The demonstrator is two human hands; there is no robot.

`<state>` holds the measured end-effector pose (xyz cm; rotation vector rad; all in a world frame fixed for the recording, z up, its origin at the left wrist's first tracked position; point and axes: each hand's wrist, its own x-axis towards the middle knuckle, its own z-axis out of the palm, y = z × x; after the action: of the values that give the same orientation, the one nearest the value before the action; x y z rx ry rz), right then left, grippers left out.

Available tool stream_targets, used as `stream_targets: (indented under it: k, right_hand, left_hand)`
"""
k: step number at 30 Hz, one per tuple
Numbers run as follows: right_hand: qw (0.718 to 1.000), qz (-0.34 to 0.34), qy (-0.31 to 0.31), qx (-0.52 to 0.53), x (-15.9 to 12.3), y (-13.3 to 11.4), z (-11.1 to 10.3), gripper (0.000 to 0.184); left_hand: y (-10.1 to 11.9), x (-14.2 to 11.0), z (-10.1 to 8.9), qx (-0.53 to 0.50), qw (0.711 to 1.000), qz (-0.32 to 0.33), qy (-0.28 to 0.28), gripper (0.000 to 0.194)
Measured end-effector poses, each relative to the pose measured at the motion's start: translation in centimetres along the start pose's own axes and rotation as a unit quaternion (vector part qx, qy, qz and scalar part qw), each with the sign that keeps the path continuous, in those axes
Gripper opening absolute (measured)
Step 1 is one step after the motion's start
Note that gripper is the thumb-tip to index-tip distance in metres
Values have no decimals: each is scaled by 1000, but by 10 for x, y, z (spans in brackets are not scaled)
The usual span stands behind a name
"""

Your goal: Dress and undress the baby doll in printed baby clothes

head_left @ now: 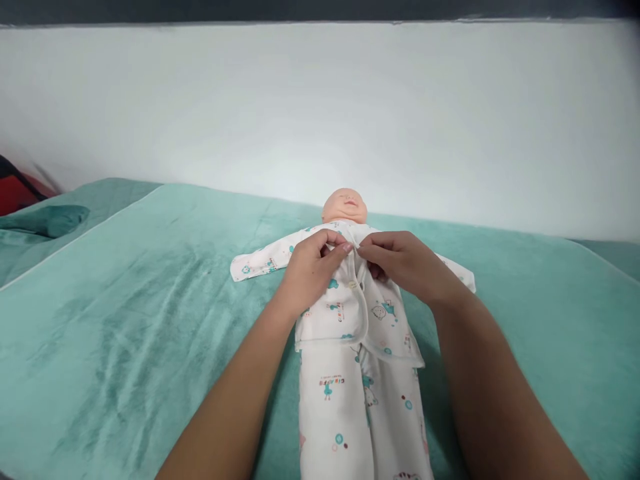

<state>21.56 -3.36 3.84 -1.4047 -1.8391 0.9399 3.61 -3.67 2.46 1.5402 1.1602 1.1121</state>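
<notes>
Pinching the front of the white shirt (333, 323) near its neck, your two hands meet in the middle of the frame. Your left hand (313, 267) is nearly closed, with its thumb and finger squeezed together on the shirt's edge. Your right hand (400, 260) comes in from the right side and has its thumb and finger closed on the edge too, with its other fingers curled under. The tips of both hands are very close together.

The shirt is on a doll (345, 205) that lies on its back in the middle of the frame. Its bare head is at the top, close to the white wall (320, 107), and its mouth is a little open. One sleeve (263, 261) reaches out to the left. The other goes right, partly behind your arm, with its end showing.

A small pale button (353, 285) is on the shirt front, just below your fingers. Lower down, the two front flaps spread apart over white pants (333, 413), which run off the bottom of the frame. Both have little blue-green pictures on them.

Under the doll is a soft green blanket (150, 320) with wrinkles on the left. A red and black thing (15, 190) peeks in at the left edge.
</notes>
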Motion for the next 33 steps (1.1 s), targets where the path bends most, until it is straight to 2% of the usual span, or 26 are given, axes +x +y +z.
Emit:
stream_targets:
  k: [3, 6, 15, 22, 29, 33]
  right_hand:
    - [996, 8, -3, 92, 3, 5, 3, 28]
    - [992, 13, -8, 123, 5, 10, 6, 29]
    - [985, -14, -28, 170, 8, 21, 3, 27]
    - [981, -10, -33, 190, 10, 25, 2, 21]
    - [973, -4, -38, 230, 11, 27, 3, 23]
    - [974, 2, -25, 224, 11, 29, 4, 15]
  left_hand:
    - [-1, 0, -1, -39, 999, 5, -12, 14]
    - [-3, 1, -2, -73, 997, 7, -20, 15]
    - [-6, 1, -5, -145, 989, -18, -34, 15]
    - [-7, 2, -6, -107, 993, -10, -44, 17]
    - [-7, 2, -5, -119, 992, -13, -43, 13]
    - [-7, 3, -4, -144, 989, -8, -37, 10]
